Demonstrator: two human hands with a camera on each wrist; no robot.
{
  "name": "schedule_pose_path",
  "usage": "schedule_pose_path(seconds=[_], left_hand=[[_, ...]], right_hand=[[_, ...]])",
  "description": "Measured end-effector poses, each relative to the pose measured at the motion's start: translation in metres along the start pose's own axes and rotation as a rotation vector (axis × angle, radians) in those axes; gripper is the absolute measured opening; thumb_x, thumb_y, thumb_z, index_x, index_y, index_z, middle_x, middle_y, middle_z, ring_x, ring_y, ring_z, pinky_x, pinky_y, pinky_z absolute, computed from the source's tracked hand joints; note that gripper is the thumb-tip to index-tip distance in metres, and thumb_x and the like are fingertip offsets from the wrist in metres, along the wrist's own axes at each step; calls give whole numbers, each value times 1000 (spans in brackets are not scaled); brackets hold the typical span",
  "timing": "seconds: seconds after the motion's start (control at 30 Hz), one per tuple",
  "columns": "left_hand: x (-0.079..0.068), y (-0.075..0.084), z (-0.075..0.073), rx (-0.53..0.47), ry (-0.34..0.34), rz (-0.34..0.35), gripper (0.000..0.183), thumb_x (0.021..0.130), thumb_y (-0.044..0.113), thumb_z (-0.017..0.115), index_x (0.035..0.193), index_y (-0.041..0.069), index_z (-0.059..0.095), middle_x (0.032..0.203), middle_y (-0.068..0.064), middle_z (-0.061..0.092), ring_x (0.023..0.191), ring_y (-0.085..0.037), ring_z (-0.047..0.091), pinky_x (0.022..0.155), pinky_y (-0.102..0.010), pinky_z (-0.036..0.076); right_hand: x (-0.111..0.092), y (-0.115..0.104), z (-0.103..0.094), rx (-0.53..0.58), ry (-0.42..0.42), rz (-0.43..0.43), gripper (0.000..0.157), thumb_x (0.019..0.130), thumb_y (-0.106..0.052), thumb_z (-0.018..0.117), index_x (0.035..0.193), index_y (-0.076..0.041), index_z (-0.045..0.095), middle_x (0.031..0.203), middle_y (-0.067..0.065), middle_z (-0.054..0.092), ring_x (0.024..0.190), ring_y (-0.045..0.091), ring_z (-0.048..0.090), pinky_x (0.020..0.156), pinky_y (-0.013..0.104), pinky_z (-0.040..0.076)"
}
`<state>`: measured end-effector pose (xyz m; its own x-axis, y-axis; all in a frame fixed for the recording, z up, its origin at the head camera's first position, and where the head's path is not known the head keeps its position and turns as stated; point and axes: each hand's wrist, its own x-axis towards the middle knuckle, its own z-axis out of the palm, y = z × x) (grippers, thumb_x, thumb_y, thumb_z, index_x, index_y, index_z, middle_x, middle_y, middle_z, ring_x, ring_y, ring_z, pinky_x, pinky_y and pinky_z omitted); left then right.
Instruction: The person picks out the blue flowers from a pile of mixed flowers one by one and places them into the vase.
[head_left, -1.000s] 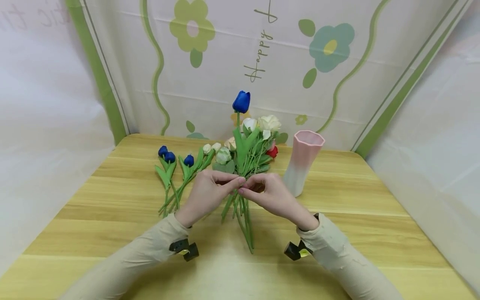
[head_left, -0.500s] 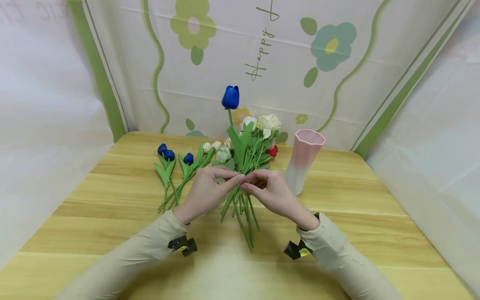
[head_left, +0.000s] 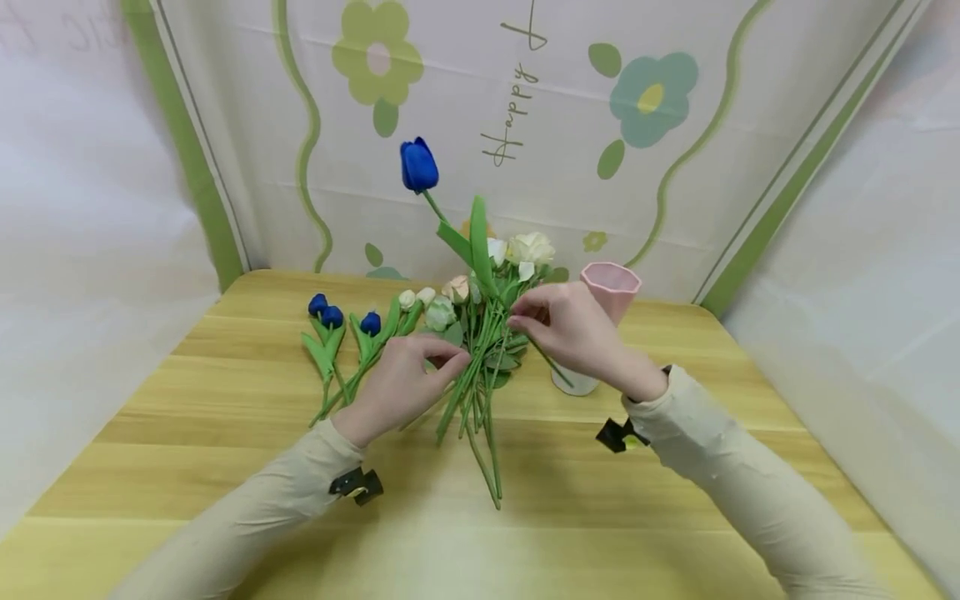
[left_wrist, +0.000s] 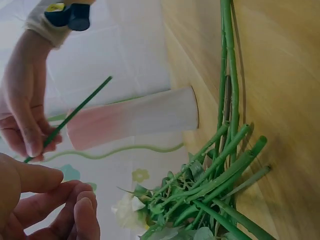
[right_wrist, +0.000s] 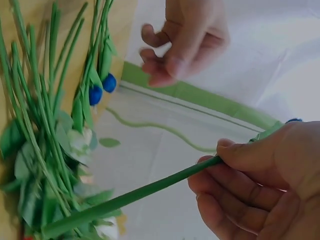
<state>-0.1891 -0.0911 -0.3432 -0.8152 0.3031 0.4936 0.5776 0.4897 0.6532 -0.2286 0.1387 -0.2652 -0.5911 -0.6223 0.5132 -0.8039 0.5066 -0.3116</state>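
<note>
My right hand (head_left: 570, 329) pinches the green stem (right_wrist: 135, 197) of a blue tulip (head_left: 418, 167) between thumb and fingers. The tulip leans up and left above a pile of flowers, its lower stem end sticking out below the hand, in front of the vase. Left of that stem, my left hand (head_left: 405, 379) hovers with bent, relaxed fingers; nothing shows between them in the left wrist view. Between the hands lies the pile of cream roses (head_left: 531, 248), pale green blooms (head_left: 440, 313) and leaves, its bare stems (head_left: 487, 450) pointing toward me.
A pink-and-white vase (head_left: 613, 287) stands upright behind my right hand, partly covered by it. Several small blue tulips (head_left: 332, 317) and white tulips (head_left: 407, 300) lie on the wooden table (head_left: 225, 433) at left. A printed cloth (head_left: 442, 125) hangs behind the table.
Both hands were together at the blue tulip's stem; now they are apart. My right hand has moved up and right with the tulip, whose head has tilted left. My left hand has let go.
</note>
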Motion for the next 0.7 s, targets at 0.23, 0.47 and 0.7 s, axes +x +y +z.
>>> schedule_pose_path(seconds=[0.23,0.47,0.7], left_hand=[[0,-7,3,5,-24,-18,16,97,19,65,102,11,78,94,4,71,80,-9,62,62,-31,50],[-1,-6,2,21,-72,-32,19,98,23,62,101,13,78,91,5,71,81,-8,62,67,-33,50],[-2,-6,4,21,-103,-57,19,99,24,62,100,14,78,87,6,70,79,-8,61,71,-34,50]], right_hand=[[22,-1,-31,-93,-56,-58,4,88,-2,73,89,-1,76,76,4,70,64,11,64,60,28,52],[44,-4,-49,-167,-127,-179,6,89,-4,72,91,-4,78,83,4,73,62,9,62,60,31,50],[61,-6,-59,-166,-126,-227,7,87,-4,74,93,-4,79,86,4,74,59,6,63,55,28,49]])
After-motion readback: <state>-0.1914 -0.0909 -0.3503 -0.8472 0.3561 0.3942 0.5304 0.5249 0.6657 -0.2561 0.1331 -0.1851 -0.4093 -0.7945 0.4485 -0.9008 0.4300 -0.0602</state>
